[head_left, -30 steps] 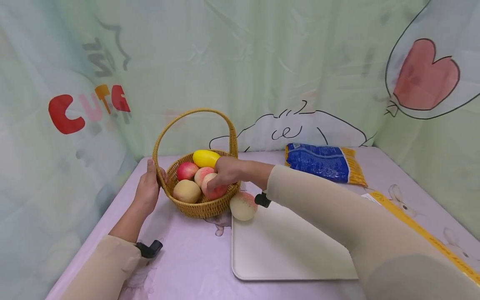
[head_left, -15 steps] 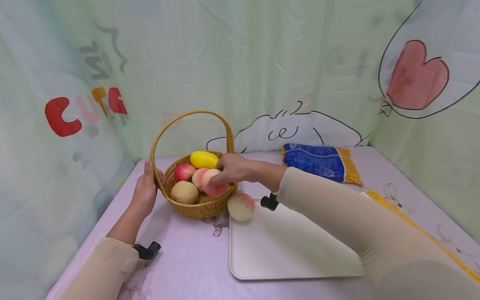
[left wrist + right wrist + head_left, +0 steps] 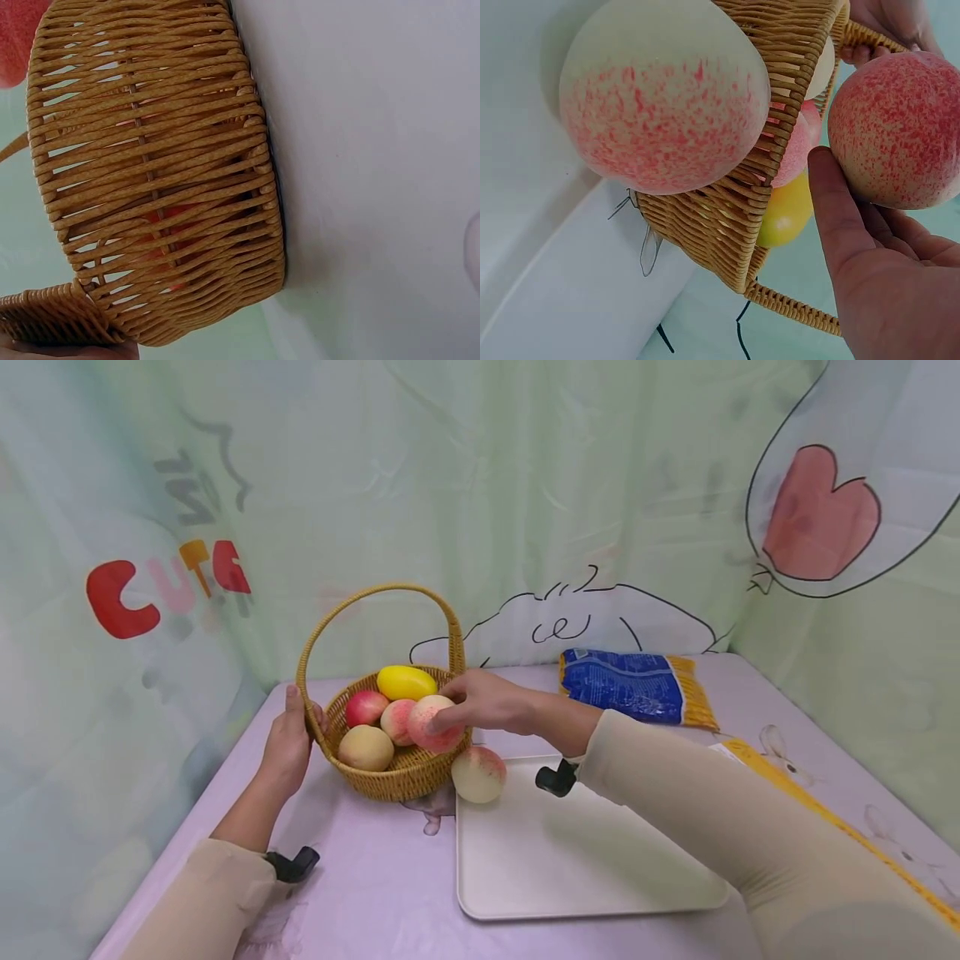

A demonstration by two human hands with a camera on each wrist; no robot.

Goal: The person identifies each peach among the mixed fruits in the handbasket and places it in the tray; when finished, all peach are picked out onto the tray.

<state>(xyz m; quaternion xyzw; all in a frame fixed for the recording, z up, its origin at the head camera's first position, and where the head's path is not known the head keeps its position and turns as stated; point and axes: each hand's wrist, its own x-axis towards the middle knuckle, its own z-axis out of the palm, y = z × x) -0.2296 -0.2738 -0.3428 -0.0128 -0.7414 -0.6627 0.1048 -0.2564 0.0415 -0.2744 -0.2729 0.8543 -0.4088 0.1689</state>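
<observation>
My right hand (image 3: pixel 491 702) holds a pink-and-cream peach (image 3: pixel 429 737) between thumb and fingers at the right rim of the wicker basket (image 3: pixel 397 785). In the right wrist view this peach (image 3: pixel 904 127) shows above the basket's rim. With my left hand (image 3: pixel 288 743) I grip the basket's handle at its left base. Inside the basket lie a yellow mango-like fruit (image 3: pixel 405 683), a red fruit (image 3: pixel 366 708), another peach (image 3: pixel 395 722) and a pale tan round fruit (image 3: pixel 366 748). The left wrist view is mostly filled by the woven basket side (image 3: pixel 165 172).
A white-and-pink peach (image 3: pixel 478 775) sits on the far left corner of a cream tray (image 3: pixel 585 860), close against the basket. Behind the tray lies a blue-and-yellow packet (image 3: pixel 626 687). A yellow strip (image 3: pixel 795 785) runs along the right. Printed curtains enclose the table.
My right hand has drawn the peach up and to the right, from among the fruit to the rim. My left hand keeps its grip on the handle. The head view has shifted slightly.
</observation>
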